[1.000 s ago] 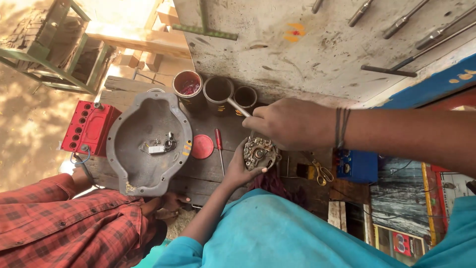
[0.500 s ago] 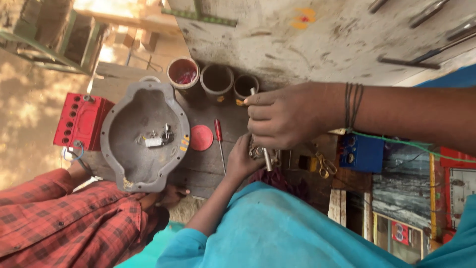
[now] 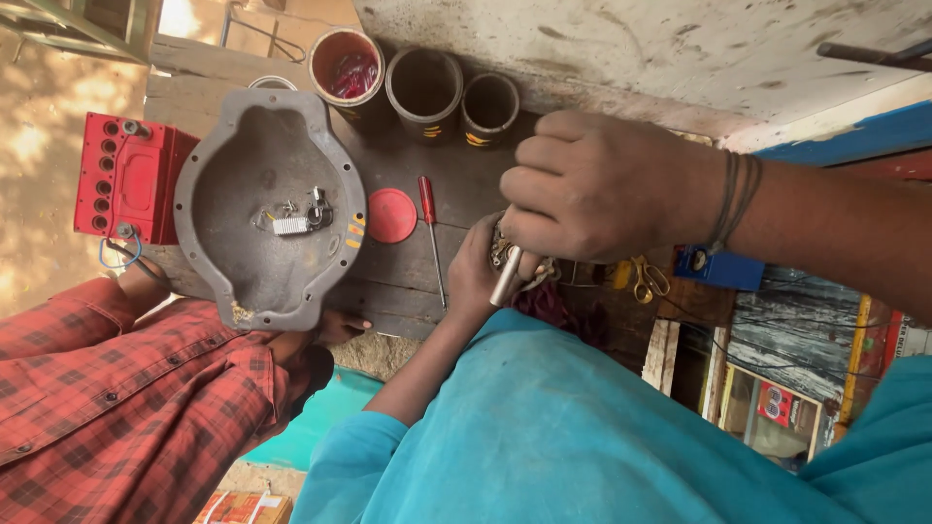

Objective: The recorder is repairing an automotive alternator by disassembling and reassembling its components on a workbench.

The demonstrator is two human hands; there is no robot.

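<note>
My left hand (image 3: 473, 277) reaches up from my teal sleeve and cups a small round metal part (image 3: 503, 250), mostly hidden by both hands. My right hand (image 3: 602, 184), with dark bands on its wrist, comes in from the right and is closed over a silver metal tool (image 3: 507, 277), whose shaft pokes out below the fist against the part. Just left of my hands, a red-handled screwdriver (image 3: 428, 209) and a round red lid (image 3: 391, 215) lie on the dark wooden bench (image 3: 408, 277).
A grey cast metal cover (image 3: 233, 146) holding small loose parts lies beside a red battery (image 3: 126, 180). Three dark cups (image 3: 424, 92) stand at the wall. Yellow scissors (image 3: 643, 279) and a blue box (image 3: 723, 270) lie right. A person in a red checked shirt (image 3: 116, 388) sits left.
My right hand has come down from near the cups onto the round part with the tool, now covering it. The view has drawn closer.
</note>
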